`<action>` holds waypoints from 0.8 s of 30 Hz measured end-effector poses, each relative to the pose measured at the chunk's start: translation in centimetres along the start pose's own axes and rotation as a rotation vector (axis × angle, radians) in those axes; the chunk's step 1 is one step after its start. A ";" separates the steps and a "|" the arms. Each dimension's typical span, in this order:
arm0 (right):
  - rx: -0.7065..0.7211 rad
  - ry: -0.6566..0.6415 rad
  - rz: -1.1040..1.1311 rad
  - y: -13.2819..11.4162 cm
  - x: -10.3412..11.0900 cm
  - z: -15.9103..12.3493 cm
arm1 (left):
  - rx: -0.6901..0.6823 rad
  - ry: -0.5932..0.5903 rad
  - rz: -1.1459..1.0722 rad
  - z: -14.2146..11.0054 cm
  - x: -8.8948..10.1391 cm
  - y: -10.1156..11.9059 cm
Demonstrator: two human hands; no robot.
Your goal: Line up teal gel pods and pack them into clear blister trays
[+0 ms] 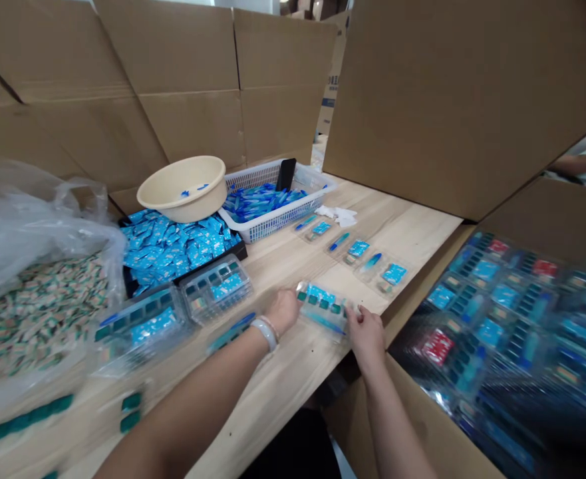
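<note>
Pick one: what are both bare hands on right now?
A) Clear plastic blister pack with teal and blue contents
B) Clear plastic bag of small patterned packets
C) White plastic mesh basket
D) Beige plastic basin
A: the left hand and right hand hold opposite ends of the clear plastic blister pack on the light wood table.

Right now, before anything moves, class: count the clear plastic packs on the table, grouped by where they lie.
Far-row packs: 3
Left-side packs: 2
Pack held by left hand and right hand: 1
Total: 6
</note>
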State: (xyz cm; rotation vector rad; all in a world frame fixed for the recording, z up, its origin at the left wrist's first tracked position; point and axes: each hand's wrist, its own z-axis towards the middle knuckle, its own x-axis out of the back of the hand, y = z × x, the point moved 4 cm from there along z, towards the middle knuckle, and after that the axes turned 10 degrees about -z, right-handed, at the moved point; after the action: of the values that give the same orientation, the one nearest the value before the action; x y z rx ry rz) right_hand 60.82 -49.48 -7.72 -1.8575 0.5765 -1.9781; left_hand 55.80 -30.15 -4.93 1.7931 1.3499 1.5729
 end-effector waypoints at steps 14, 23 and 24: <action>0.064 -0.058 -0.014 -0.5 -0.2 2.8 | -0.038 -0.002 -0.033 2.3 2.0 2.3; 0.378 -0.191 0.373 -5.4 6.3 4.2 | -0.196 -0.451 -0.645 0.9 3.9 6.1; 0.442 -0.280 0.408 -7.0 6.8 4.7 | -0.242 -0.495 -0.620 0.9 4.0 7.4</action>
State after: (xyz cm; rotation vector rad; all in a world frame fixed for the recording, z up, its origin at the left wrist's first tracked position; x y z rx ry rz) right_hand 65.11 -47.30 1.97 -1.5544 0.3603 -1.4133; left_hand 59.17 -29.85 2.82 1.3132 1.2363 0.8478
